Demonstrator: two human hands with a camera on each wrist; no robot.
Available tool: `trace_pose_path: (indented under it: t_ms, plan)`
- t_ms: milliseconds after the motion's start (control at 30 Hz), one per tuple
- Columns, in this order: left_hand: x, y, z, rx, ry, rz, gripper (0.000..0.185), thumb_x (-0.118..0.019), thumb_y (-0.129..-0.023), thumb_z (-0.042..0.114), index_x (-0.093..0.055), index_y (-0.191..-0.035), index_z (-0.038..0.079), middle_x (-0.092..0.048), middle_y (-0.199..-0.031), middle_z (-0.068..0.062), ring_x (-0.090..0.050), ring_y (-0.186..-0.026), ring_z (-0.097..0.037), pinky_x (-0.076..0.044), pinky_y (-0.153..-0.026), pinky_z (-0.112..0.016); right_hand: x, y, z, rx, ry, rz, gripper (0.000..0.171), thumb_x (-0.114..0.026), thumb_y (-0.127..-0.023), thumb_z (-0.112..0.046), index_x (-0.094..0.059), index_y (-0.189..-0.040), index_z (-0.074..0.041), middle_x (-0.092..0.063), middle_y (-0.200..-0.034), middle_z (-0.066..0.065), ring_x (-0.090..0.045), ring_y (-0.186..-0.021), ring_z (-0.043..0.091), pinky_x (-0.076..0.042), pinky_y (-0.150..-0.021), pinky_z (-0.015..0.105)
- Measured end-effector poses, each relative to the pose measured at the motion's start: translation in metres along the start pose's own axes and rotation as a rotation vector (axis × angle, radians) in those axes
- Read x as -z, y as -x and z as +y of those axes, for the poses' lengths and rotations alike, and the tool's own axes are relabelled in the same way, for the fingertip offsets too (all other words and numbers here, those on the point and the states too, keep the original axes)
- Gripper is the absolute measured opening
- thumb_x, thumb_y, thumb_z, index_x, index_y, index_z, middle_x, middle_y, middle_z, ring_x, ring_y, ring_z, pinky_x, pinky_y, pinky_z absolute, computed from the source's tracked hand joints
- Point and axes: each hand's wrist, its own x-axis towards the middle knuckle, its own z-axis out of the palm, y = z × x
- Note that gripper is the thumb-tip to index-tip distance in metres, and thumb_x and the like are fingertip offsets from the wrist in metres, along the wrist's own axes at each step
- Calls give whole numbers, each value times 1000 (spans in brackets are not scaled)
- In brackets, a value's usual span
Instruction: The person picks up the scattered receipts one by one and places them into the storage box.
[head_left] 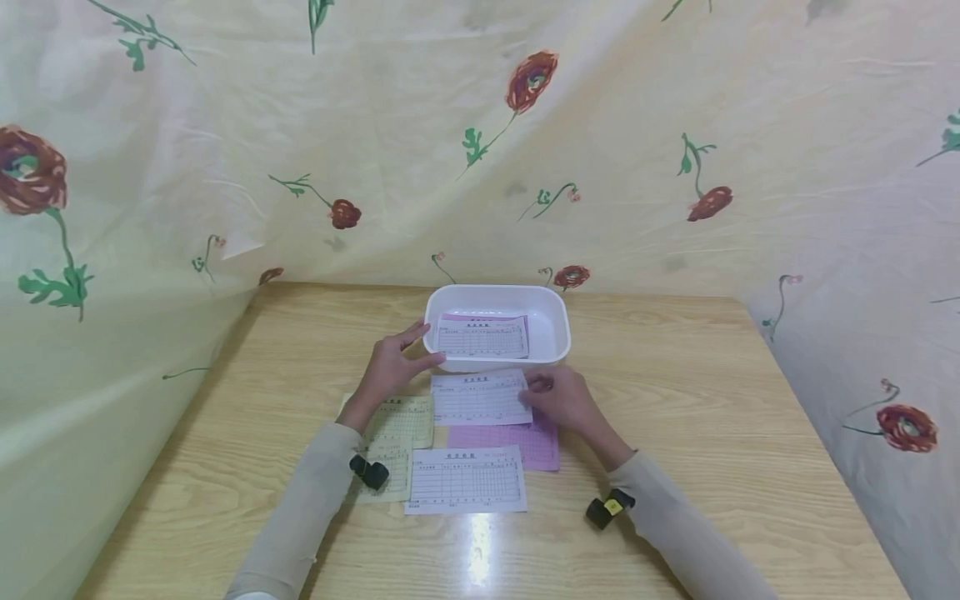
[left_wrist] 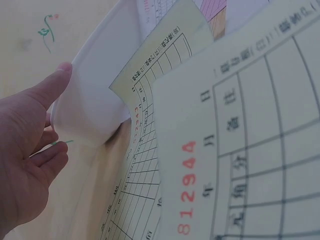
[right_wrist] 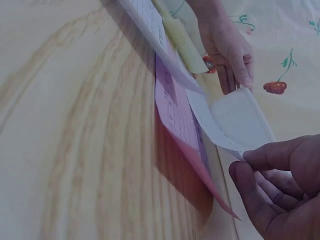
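Observation:
My right hand (head_left: pixel 558 398) pinches the right edge of a white printed form (head_left: pixel 480 400) between thumb and fingertips. In the right wrist view, the white form (right_wrist: pixel 212 120) bends up toward the thumb and index finger. My left hand (head_left: pixel 390 367) holds the near left corner of a white plastic tub (head_left: pixel 555 329), thumb and fingers at its wall. Inside the tub lie a white form (head_left: pixel 480 337) and a pink one (head_left: pixel 522 322) under it. Partly beneath the pinched form is another pink form (head_left: pixel 542 450).
Nearer me, another white form (head_left: pixel 467 482) lies on the wooden table (head_left: pixel 675 400). Two yellowish forms (head_left: pixel 416 417) lie to its left, partly hidden by my left arm; red numbers show on them in the left wrist view. A flowered cloth (head_left: pixel 420 150) hangs behind the table.

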Motion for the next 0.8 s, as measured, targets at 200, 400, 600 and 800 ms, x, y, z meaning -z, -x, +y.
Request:
trace_pose_path:
  t_ms: [200,400,600,800]
  plan:
    - [0,0,0,4,-3,0,79,-85,-83,41,-53,-147,9,-41,-160,-3,-33,-150,-29,-32,-122,-49,3,3,-1,2,-5,-4,27,-76,-89,-11,-73,-114,-1,-76,-105,15,-74,-95,26,-63,-80,37]
    - [0,-1,-1,-1,1,0,79,-86,-83,40,-53,-147,8,-41,-160,-4,-33,-150,-31,-33,-121,-50,8,8,-2,-14,12,2,30,-75,-91,-13,-72,-119,-2,-74,-114,17,-72,-105,31,-62,-86,42]
    - [1,1,0,-2,10,1,79,-85,-83,41,-53,-147,8,-41,-160,-8,-35,-150,-31,-34,-120,-50,18,14,-1,-28,-1,3,34,-73,-93,-12,-69,-125,1,-73,-117,20,-71,-109,34,-62,-88,42]
    - [1,1,2,2,6,1,78,-85,-83,41,-54,-146,8,-41,-160,-7,-36,-149,-31,-35,-120,-48,27,18,0,-5,-31,5,32,-73,-93,-10,-69,-122,2,-73,-115,20,-71,-106,33,-63,-85,39]
